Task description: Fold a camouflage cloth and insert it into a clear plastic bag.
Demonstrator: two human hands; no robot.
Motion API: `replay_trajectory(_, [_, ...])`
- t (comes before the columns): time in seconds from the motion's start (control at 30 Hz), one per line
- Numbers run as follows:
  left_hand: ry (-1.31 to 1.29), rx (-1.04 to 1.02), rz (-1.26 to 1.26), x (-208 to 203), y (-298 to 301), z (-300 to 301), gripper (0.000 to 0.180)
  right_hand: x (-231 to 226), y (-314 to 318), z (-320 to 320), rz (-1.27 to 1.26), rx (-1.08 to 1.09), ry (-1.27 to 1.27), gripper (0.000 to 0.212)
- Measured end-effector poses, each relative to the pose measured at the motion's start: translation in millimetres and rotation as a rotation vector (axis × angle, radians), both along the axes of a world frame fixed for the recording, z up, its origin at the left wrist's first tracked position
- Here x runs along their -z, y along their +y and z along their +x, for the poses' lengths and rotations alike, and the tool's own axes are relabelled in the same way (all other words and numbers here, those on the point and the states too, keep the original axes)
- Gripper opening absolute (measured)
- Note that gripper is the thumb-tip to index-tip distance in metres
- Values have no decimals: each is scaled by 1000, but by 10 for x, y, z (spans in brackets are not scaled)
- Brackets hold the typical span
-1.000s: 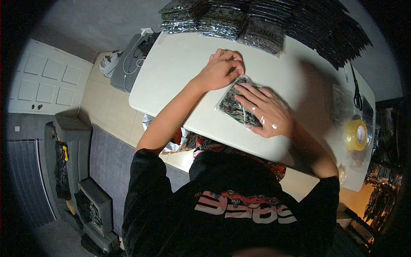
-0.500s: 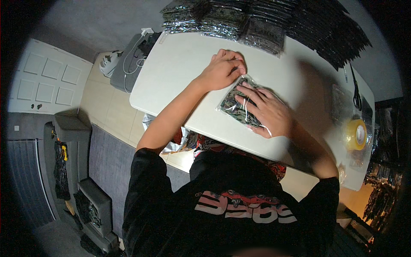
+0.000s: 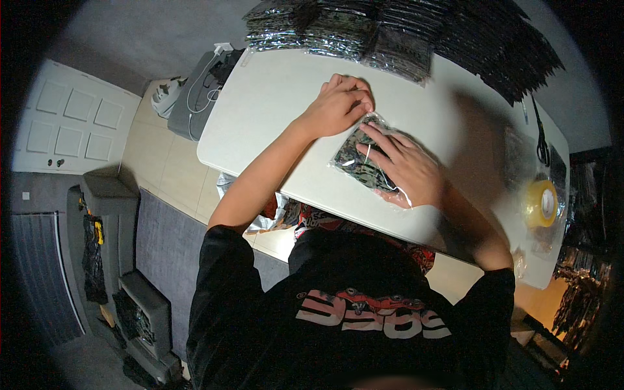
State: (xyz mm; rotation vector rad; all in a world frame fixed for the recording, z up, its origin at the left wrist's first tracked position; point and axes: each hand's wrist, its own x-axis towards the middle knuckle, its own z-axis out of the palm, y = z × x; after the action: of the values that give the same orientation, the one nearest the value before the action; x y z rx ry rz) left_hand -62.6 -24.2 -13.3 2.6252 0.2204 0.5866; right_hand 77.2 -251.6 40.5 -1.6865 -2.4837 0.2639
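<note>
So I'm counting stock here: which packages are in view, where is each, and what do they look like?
Clear plastic packet: table middle, flat, dark patterned contents; left hand at its top end, right hand pressing on it.
Stacks of packets: along the table's far edge, glossy, dark patterned.
Darker packet pile: far right corner, overlapping, almost black.
Tape roll: right table end, round, yellowish.
</note>
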Motion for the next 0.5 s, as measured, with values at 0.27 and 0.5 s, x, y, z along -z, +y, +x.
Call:
replay_trajectory(0.27, [-37,24,30,49,27,21,11,79,12,-20,47,-29,-76,94])
replay_trajectory(0.5, [4,-3,11,1,-28,32,11,92,-3,-12,70,-38,-55,85])
